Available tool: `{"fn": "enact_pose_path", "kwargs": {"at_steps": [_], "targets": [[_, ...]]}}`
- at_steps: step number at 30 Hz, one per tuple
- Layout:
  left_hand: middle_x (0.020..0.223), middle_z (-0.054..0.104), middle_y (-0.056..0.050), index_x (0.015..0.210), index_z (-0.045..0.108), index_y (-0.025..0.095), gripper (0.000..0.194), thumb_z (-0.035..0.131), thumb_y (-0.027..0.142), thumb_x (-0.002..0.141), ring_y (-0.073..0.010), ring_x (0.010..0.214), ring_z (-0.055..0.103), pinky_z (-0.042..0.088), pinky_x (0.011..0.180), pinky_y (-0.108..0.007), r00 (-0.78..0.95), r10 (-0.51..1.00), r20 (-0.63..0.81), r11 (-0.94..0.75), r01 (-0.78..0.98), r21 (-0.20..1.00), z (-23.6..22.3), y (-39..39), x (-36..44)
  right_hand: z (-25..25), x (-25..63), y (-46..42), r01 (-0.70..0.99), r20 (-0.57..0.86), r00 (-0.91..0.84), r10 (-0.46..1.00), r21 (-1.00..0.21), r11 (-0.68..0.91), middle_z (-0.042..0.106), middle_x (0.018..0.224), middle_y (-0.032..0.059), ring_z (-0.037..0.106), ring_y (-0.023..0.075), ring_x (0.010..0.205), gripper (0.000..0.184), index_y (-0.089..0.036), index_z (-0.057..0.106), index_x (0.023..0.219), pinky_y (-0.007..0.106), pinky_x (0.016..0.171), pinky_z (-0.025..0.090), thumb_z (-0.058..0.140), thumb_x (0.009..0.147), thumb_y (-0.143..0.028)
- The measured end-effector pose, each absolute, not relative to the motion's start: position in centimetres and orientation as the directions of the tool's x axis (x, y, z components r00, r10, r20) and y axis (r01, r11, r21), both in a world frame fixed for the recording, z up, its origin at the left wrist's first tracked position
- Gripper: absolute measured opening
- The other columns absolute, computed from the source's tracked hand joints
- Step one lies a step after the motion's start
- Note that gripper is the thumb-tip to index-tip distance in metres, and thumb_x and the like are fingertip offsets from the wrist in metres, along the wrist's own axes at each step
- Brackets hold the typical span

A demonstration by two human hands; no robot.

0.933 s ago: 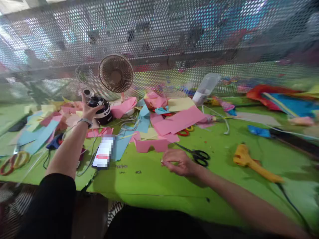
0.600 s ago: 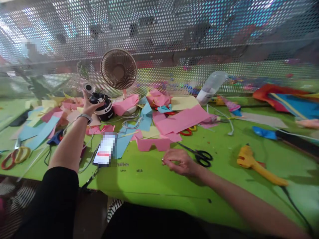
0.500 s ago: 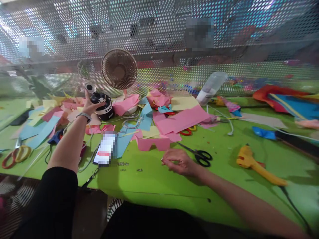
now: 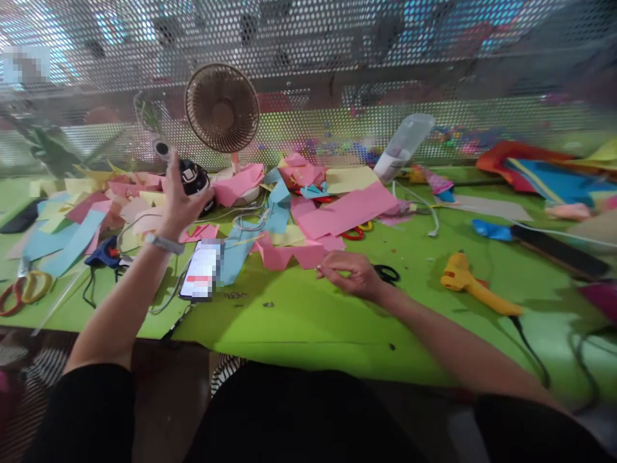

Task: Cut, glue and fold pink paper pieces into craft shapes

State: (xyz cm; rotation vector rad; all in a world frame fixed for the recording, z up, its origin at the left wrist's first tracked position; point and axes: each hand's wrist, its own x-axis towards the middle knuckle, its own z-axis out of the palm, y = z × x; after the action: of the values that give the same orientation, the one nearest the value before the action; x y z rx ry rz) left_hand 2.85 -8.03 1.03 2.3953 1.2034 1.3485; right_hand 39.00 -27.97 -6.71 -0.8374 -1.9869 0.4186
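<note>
My left hand (image 4: 182, 202) is raised at the back left, thumb and fingers apart, with nothing visible in it. Just behind it stands a black container (image 4: 193, 175) with white lettering, partly covered by the hand. My right hand (image 4: 351, 272) is closed low over the green table, in a pinch. A tiny shiny bit shows at its fingertips, too small to name. Beside those fingertips lies a folded pink paper piece (image 4: 277, 256) with notches cut in its edge. Black-handled scissors (image 4: 387, 274) lie partly hidden behind the right hand.
A phone (image 4: 200, 270) and small metal bits (image 4: 268, 304) lie between my arms. A yellow glue gun (image 4: 475, 289) with its cord is at the right. Behind are a fan (image 4: 222, 108), paper scraps, cables and a clear plastic cup (image 4: 405, 148). Red-and-yellow scissors (image 4: 36, 287) lie far left.
My left hand has come away from the black container, back toward me, with its fingers apart. My right hand stays closed beside the pink paper. The whole view has shifted slightly.
</note>
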Motion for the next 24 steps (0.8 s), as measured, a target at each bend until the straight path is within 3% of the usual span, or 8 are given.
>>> {"fn": "enact_pose_path", "kwargs": {"at_steps": [2, 4, 6, 8, 11, 13, 18, 24], "targets": [[0.156, 0.039, -0.016, 0.146, 0.046, 0.018, 0.079, 0.078, 0.04, 0.077, -0.0353, 0.147, 0.031, 0.026, 0.12, -0.05, 0.394, 0.704, 0.591, -0.685, 0.594, 0.421, 0.3, -12.3, 5.2, -6.1, 39.8, -27.4, 0.436, 0.607, -0.267, 0.749, -0.617, 0.655, 0.074, 0.069, 0.0048, 0.069, 0.0179, 0.067, 0.03, -0.022, 0.072, 0.07, 0.031, 0.064, 0.055, 0.056, 0.095, -0.031], [0.13, 0.064, -0.014, 0.126, 0.065, 0.017, 0.049, 0.068, 0.045, 0.085, -0.03, 0.124, 0.057, 0.044, 0.106, -0.044, 0.505, 0.736, 0.451, -0.675, 0.597, 0.433, -0.7, -16.0, 7.5, -5.7, 40.5, -26.8, 0.501, 0.565, -0.162, 0.809, -0.659, 0.561, 0.075, 0.072, 0.0054, 0.069, 0.0185, 0.07, 0.034, -0.022, 0.072, 0.069, 0.031, 0.068, 0.055, 0.055, 0.095, -0.037], [0.092, 0.073, -0.007, 0.122, 0.068, 0.019, 0.043, 0.06, 0.047, 0.091, -0.0203, 0.083, 0.068, 0.052, 0.077, -0.032, 0.566, 0.782, 0.261, -0.614, 0.627, 0.479, -1.8, -18.4, 9.3, -5.7, 41.0, -26.1, 0.572, 0.475, -0.086, 0.876, -0.696, 0.434, 0.075, 0.073, 0.0056, 0.069, 0.0185, 0.069, 0.035, -0.02, 0.074, 0.075, 0.03, 0.066, 0.052, 0.055, 0.094, -0.042], [0.075, 0.07, -0.003, 0.132, 0.061, 0.018, 0.051, 0.056, 0.05, 0.092, -0.0169, 0.064, 0.063, 0.045, 0.061, -0.028, 0.576, 0.804, 0.144, -0.572, 0.688, 0.446, -2.8, -19.4, 10.6, -6.0, 41.4, -25.4, 0.638, 0.346, -0.07, 0.936, -0.705, 0.309, 0.073, 0.07, 0.0045, 0.067, 0.0184, 0.065, 0.035, -0.018, 0.076, 0.092, 0.028, 0.062, 0.049, 0.056, 0.092, -0.046], [0.069, 0.068, -0.001, 0.143, 0.051, 0.018, 0.061, 0.054, 0.053, 0.093, -0.0169, 0.06, 0.061, 0.036, 0.055, -0.026, 0.582, 0.811, 0.055, -0.561, 0.748, 0.354, -3.9, -19.5, 11.9, -6.6, 41.6, -24.5, 0.729, 0.154, -0.086, 0.984, -0.664, 0.168, 0.068, 0.059, 0.001, 0.064, 0.0188, 0.059, 0.044, -0.018, 0.07, 0.121, 0.028, 0.06, 0.045, 0.058, 0.091, -0.049], [0.07, 0.069, -0.001, 0.137, 0.055, 0.019, 0.055, 0.053, 0.052, 0.094, -0.0173, 0.06, 0.061, 0.033, 0.054, -0.026, 0.604, 0.796, 0.028, -0.581, 0.751, 0.314, -4.5, -19.3, 12.4, -6.9, 41.4, -24.1, 0.79, 0.087, -0.072, 0.994, -0.604, 0.11, 0.067, 0.057, 0.0001, 0.063, 0.019, 0.058, 0.046, -0.02, 0.068, 0.127, 0.028, 0.06, 0.043, 0.059, 0.091, -0.048], [0.071, 0.067, -0.005, 0.091, 0.065, 0.019, 0.034, 0.046, 0.046, 0.098, -0.0192, 0.063, 0.059, 0.031, 0.056, -0.028, 0.627, 0.777, 0.05, -0.612, 0.736, 0.288, -5.1, -19.2, 12.4, -7.7, 41.0, -23.7, 0.81, 0.117, -0.124, 0.985, -0.562, 0.169, 0.073, 0.076, 0.0043, 0.062, 0.018, 0.067, 0.029, -0.02, 0.076, 0.098, 0.027, 0.059, 0.038, 0.062, 0.09, -0.044], [0.071, 0.065, -0.004, 0.079, 0.056, 0.021, 0.029, 0.047, 0.04, 0.099, -0.018, 0.062, 0.057, 0.034, 0.058, -0.028, 0.671, 0.732, 0.119, -0.664, 0.662, 0.347, -5.3, -19.0, 10.9, -8.0, 40.7, -24.0, 0.67, 0.202, -0.24, 0.95, -0.673, 0.312, 0.065, 0.067, 0.0018, 0.054, 0.0151, 0.061, 0.039, -0.019, 0.068, 0.074, 0.027, 0.06, 0.037, 0.058, 0.092, -0.052]]}}
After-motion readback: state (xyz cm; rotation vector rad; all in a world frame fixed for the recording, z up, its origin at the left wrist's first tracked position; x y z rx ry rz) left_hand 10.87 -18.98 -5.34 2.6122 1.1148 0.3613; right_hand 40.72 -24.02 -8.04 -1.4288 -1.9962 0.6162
